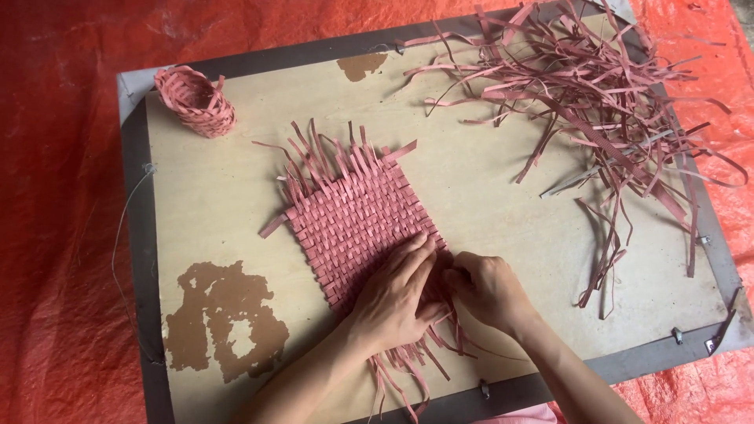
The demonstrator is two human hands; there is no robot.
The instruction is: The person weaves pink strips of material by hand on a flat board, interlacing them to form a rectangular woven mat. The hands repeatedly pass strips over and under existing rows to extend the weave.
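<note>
A flat mat woven from pink strips (353, 216) lies in the middle of a wooden board (487, 196), with loose strip ends sticking out at its far and near edges. My left hand (397, 294) lies palm down on the mat's near right corner, fingers spread flat. My right hand (487, 286) is beside it at the mat's right edge, fingers curled around strip ends there. What the right fingertips pinch is hidden by the left hand.
A heap of loose pink strips (597, 94) covers the board's far right. A small woven pink basket (196, 100) sits at the far left corner. The board has worn brown patches (224, 318) and a grey frame, resting on a red tarp (55, 235).
</note>
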